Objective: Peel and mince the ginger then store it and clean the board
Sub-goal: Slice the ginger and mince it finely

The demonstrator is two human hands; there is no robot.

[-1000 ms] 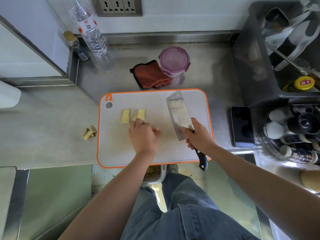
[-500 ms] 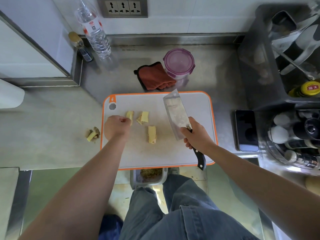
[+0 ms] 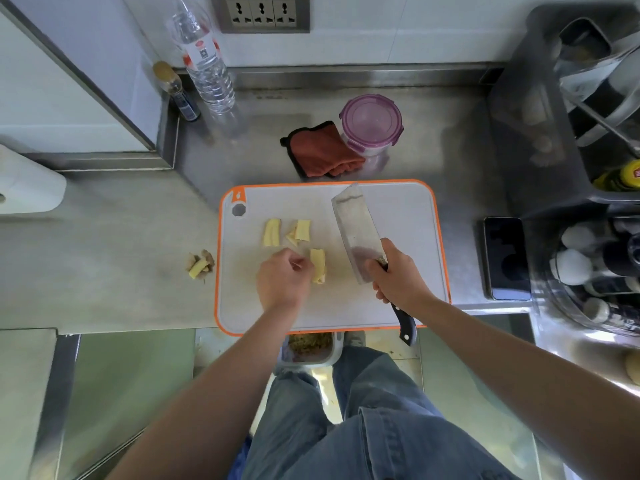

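Three peeled yellow ginger pieces lie on the white, orange-rimmed cutting board [image 3: 398, 209]: one [image 3: 272, 232] at the left, one [image 3: 302, 231] beside it and one [image 3: 318, 261] nearer me. My left hand [image 3: 282, 282] has its fingers curled, with the fingertips at the left side of the nearest piece; a grip does not show. My right hand [image 3: 398, 278] grips the black handle of a cleaver [image 3: 353, 230], whose broad blade points away from me over the board, right of the ginger.
Ginger peel scraps [image 3: 201, 265] sit on the counter left of the board. Behind it are a red cloth [image 3: 322, 154] and a purple-lidded container [image 3: 371, 121]. A phone [image 3: 507, 258] lies to the right. A scrap bin [image 3: 310, 344] stands below the counter edge.
My left hand moved from the board's left edge back to the right, to the nearest ginger piece. The cleaver and my right hand have hardly moved.
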